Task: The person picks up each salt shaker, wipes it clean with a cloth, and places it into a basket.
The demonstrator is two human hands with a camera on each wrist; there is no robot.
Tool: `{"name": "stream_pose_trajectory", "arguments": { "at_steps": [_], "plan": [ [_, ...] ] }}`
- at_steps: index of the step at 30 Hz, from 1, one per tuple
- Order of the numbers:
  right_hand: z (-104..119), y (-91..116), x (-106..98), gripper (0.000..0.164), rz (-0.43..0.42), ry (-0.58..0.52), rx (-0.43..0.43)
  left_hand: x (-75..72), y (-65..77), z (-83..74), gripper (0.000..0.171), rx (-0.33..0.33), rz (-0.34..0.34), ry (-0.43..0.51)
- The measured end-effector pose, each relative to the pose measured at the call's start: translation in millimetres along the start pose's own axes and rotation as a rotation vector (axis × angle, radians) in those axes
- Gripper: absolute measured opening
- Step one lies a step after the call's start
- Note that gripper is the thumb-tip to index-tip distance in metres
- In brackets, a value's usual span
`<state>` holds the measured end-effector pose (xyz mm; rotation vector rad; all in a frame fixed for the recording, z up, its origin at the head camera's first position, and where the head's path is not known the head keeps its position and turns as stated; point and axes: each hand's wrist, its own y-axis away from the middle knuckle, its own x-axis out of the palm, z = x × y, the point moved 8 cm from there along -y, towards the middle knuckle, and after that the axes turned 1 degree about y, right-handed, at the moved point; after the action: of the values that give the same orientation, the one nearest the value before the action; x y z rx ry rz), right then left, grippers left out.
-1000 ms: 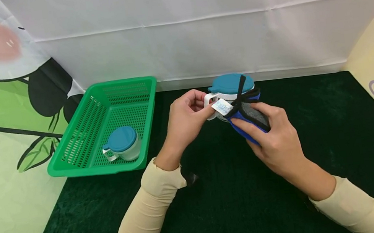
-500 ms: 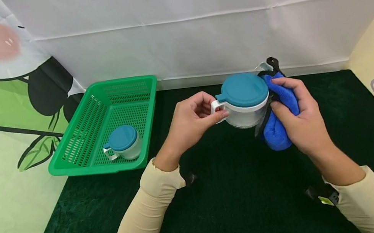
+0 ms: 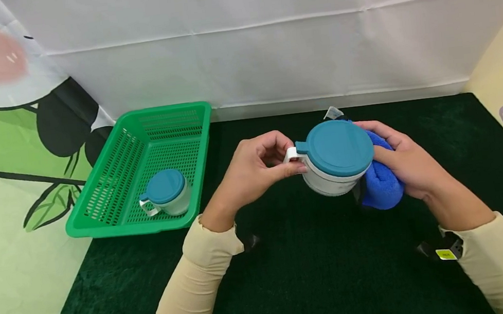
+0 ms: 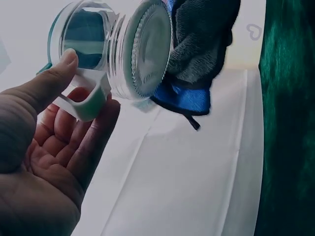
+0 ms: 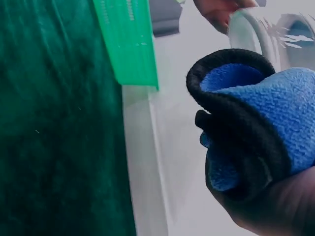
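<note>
Round clear jar (image 3: 334, 178), fuzzy blue cloth (image 3: 381, 183)

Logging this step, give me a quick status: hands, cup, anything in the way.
Left hand pinches the cup by its handle. Right hand presses the blue cloth against the cup's side. Cup tilted, lid on. Nothing in the way.

Green basket (image 3: 140, 164) left, dark mat (image 3: 316, 274) open in front

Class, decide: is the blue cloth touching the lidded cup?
Touching. The left wrist view shows the blue cloth pressed against the base of the lidded cup.
</note>
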<state>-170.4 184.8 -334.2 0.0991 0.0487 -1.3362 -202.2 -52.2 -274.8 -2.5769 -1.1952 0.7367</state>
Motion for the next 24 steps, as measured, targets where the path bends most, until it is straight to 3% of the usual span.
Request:
{"name": "stream_pose_trajectory", "arguments": {
  "at_steps": [4,7,12,16,19,24],
  "plan": [
    [19,3,-12,0.046,-0.036,0.059,-0.051,-0.7,1.2,5.2,0.018,-0.026,-0.023,0.000],
    [46,3,-11,0.047,-0.045,0.189,-0.132,2.0,1.0,11.3,0.018,-0.044,-0.027,-0.007],
    [84,-5,-2,0.045,0.031,0.478,-0.247,4.6,-1.1,16.8,0.016,-0.087,-0.043,-0.010],
    [105,-14,7,0.044,0.180,0.682,-0.271,6.8,-3.2,17.7,0.015,-0.108,-0.049,-0.010],
    [117,-18,18,0.044,0.246,0.867,-0.267,8.8,-4.1,18.8,0.015,-0.127,-0.059,-0.016],
    [133,-14,49,0.049,0.207,1.257,-0.340,9.3,-6.1,21.1,0.018,-0.160,-0.108,-0.036]
  ]
}}
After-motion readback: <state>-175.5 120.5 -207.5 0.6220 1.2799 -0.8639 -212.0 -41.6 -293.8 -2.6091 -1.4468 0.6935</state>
